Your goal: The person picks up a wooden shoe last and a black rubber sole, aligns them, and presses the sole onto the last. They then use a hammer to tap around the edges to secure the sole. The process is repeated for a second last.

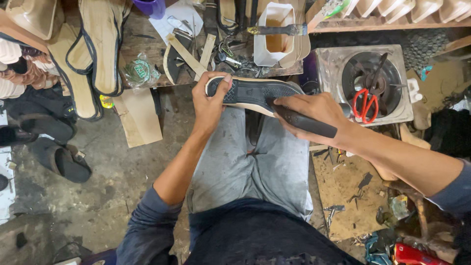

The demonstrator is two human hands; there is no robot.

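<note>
Head camera is looking down on a seated person who is holding a black shoe sole [260, 93] above the lap, just in front of the cluttered wooden surface [147, 41]. Left hand [210, 100] is wrapping its grip around the rounded end of the sole, thumb on the patterned tread. Right hand [314, 115] is closing its grip on a dark-handled tool [306, 122] and pressing it along the sole's near edge. Judging by its thin profile and pale layer underneath, the sole is probably light, somewhat flexible rubber, grippy on the tread side rather than slippery, and hardly fragile; pinching it at the ends, as the left hand is doing, looks the steadiest hold. Red-handled scissors [365, 105] are lying on a metal stove [326, 64] to the right, and a white container [274, 37] is standing on the surface beyond.
</note>
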